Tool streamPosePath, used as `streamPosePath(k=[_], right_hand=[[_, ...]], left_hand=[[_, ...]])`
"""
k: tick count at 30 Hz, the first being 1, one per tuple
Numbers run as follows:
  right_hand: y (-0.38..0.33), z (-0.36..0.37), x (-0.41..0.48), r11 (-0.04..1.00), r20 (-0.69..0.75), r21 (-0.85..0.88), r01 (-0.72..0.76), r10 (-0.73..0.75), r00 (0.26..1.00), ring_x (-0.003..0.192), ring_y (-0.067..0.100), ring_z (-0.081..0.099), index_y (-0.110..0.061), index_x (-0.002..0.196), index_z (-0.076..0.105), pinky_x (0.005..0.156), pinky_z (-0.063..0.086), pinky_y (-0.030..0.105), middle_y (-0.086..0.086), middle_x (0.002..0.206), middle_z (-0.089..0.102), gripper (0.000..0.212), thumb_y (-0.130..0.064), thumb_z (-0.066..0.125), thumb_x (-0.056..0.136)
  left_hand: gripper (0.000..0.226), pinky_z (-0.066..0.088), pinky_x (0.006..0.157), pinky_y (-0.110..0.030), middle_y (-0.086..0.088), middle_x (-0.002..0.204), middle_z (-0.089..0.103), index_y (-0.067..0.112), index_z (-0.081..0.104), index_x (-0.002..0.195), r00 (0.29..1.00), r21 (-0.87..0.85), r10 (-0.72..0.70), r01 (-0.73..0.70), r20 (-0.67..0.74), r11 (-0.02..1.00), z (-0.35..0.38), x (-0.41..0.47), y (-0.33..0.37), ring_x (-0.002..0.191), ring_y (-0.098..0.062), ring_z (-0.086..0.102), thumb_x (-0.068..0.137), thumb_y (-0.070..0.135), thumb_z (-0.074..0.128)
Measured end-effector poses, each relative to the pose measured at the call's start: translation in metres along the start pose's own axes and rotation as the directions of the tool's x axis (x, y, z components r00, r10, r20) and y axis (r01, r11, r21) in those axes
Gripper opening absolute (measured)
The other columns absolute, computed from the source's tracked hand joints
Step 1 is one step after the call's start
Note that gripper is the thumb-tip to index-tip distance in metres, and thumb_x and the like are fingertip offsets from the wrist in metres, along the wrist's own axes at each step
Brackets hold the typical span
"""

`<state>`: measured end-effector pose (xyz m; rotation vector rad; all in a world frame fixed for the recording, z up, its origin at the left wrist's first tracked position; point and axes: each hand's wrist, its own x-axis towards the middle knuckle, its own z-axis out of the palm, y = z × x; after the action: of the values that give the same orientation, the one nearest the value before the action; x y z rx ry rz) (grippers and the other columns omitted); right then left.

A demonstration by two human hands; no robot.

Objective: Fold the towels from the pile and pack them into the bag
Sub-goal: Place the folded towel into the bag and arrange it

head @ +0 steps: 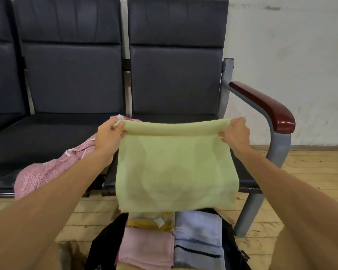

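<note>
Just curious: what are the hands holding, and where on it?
The light green towel: left hand pinches its upper left corner, right hand its upper right corner.

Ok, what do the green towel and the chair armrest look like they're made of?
Green towel: soft terry cloth, probably cotton, with a fuzzy matte nap and limp drape. Armrest: likely lacquered wood, dark red and glossy with highlights; could be moulded plastic.

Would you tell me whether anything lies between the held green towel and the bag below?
Nothing visible does: the green towel, pinched by the left hand and right hand, hangs just over the open bag.
</note>
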<state>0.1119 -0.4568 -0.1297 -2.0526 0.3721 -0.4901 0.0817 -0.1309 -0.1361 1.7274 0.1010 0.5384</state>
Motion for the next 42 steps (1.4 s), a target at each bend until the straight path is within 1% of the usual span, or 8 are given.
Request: streamPosePath(k=[6,10,14,21,25,32,37,42], right_hand=[[0.009,0.033,0.047,0.998,-0.008,0.064,-0.018,0.019,1.0,0.099,0.028,0.058,-0.007,0.117,0.046,0.09,0.052,0.052,0.01,0.109,0.054,0.026,-0.023,0.031,0.104],[0.019,0.05,0.066,0.989,-0.017,0.144,0.035,-0.032,0.999,0.106,0.027,0.057,-0.012,0.108,0.046,0.097,0.048,0.051,-0.001,0.098,0.051,0.026,-0.029,0.028,0.105],[0.031,0.053,0.067,0.992,0.021,0.123,0.032,-0.035,0.999,0.097,0.021,0.057,-0.014,0.105,0.047,0.095,0.051,0.049,-0.007,0.088,0.048,0.019,-0.025,0.032,0.105],[0.033,0.017,0.046,0.99,0.049,0.13,0.046,-0.052,0.997,0.093,0.026,0.068,-0.014,0.097,0.056,0.086,0.058,0.04,0.011,0.109,0.063,0.019,-0.023,0.04,0.102],[0.034,-0.006,0.018,0.994,0.174,-0.03,0.103,-0.097,0.98,0.09,0.025,0.067,-0.011,0.106,0.057,0.064,0.056,0.025,0.01,0.108,0.061,0.018,-0.022,0.044,0.103],[0.055,-0.018,-0.004,0.829,0.573,-0.401,0.389,-0.104,0.813,0.089,0.011,0.057,-0.02,0.102,0.062,0.077,0.049,0.027,-0.005,0.099,0.061,0.025,-0.04,0.048,0.1],[0.066,-0.006,0.006,0.764,0.679,-0.369,0.529,-0.167,0.715,0.088,0.003,0.051,-0.026,0.119,0.061,0.066,0.034,0.01,-0.011,0.11,0.058,0.03,-0.038,0.064,0.092],[0.069,0.004,0.012,0.758,0.57,-0.366,0.539,-0.275,0.774,0.096,0.011,0.051,-0.018,0.122,0.066,0.075,0.04,0.019,-0.001,0.121,0.062,0.026,-0.024,0.051,0.101]], left_hand=[[0.021,0.043,0.054,-0.026,-0.008,0.088,0.058,0.022,0.061,0.085,0.998,0.029,-0.052,0.053,-0.037,0.998,0.025,0.048,-0.025,0.069,-0.016,0.052,0.101,0.022,0.048],[0.02,0.053,0.083,-0.038,-0.016,0.1,0.063,0.022,0.06,0.084,0.999,0.013,-0.03,0.03,-0.041,0.999,0.038,0.064,-0.036,0.087,-0.017,0.059,0.101,0.022,0.048],[0.021,0.051,0.063,-0.015,-0.002,0.082,0.061,0.006,0.061,0.099,1.0,0.049,-0.022,0.021,0.006,0.999,0.043,0.058,-0.045,0.068,-0.005,0.058,0.102,0.021,0.047],[0.017,0.052,0.063,-0.013,0.009,0.082,0.069,0.016,0.063,0.092,0.985,-0.028,0.0,0.005,0.174,1.0,0.009,0.026,-0.03,0.071,0.001,0.066,0.101,0.02,0.048],[0.014,0.057,0.079,-0.038,-0.005,0.101,0.068,0.021,0.059,0.095,0.91,0.154,-0.114,0.056,0.398,0.986,-0.011,0.0,-0.029,0.082,-0.022,0.074,0.101,0.029,0.048],[0.023,0.044,0.096,-0.026,0.02,0.122,0.054,0.021,0.059,0.119,0.671,0.545,-0.341,-0.112,0.658,0.831,-0.021,-0.009,-0.054,0.113,-0.007,0.053,0.102,0.028,0.046],[0.027,0.036,0.088,-0.016,0.013,0.135,0.049,0.021,0.054,0.127,0.778,0.514,-0.2,-0.178,0.596,0.839,-0.01,0.002,-0.07,0.116,-0.007,0.048,0.102,0.024,0.043],[0.014,0.04,0.082,-0.014,0.009,0.124,0.061,0.018,0.059,0.097,0.874,0.347,-0.088,-0.096,0.478,0.933,-0.004,0.012,-0.073,0.115,-0.012,0.054,0.102,0.019,0.046]])
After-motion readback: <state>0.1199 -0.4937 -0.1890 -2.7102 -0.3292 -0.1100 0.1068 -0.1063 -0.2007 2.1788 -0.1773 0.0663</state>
